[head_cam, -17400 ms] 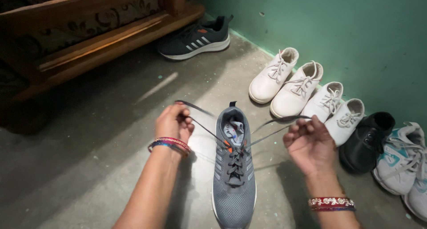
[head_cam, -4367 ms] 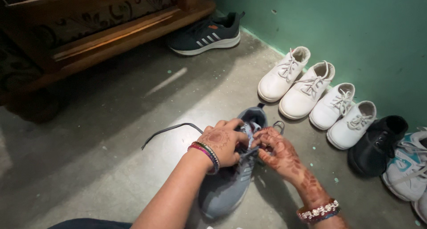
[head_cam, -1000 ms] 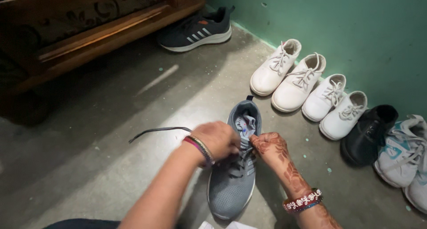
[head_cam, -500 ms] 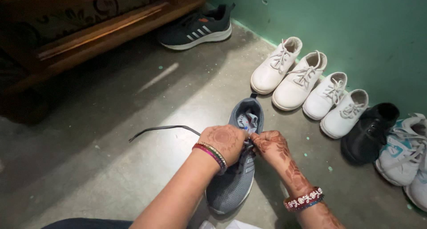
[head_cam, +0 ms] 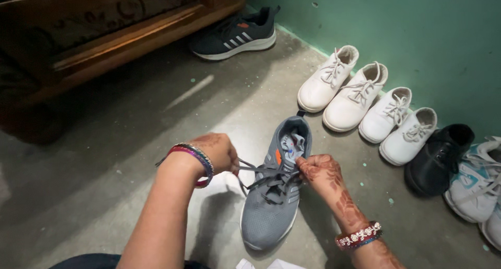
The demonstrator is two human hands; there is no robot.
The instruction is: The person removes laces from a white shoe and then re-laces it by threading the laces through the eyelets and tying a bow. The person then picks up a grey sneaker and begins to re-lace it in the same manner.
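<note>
My left hand sits left of the grey sneaker, fingers curled tight round the dark lace, which runs taut from the fist across to the eyelets. My right hand (henna pattern on the back) is at the sneaker's right edge by the tongue, fingers pinched together at the laces there; I cannot tell exactly which strand they grip. The sneaker stands on the concrete floor, toe toward me, between both hands. Bangles on both wrists.

Along the green wall: four white shoes in a row, then a black shoe, then a white and teal sneaker at the frame's right edge. A dark sneaker with white stripes lies beside the wooden furniture base, top left. No packages or signs to report.
</note>
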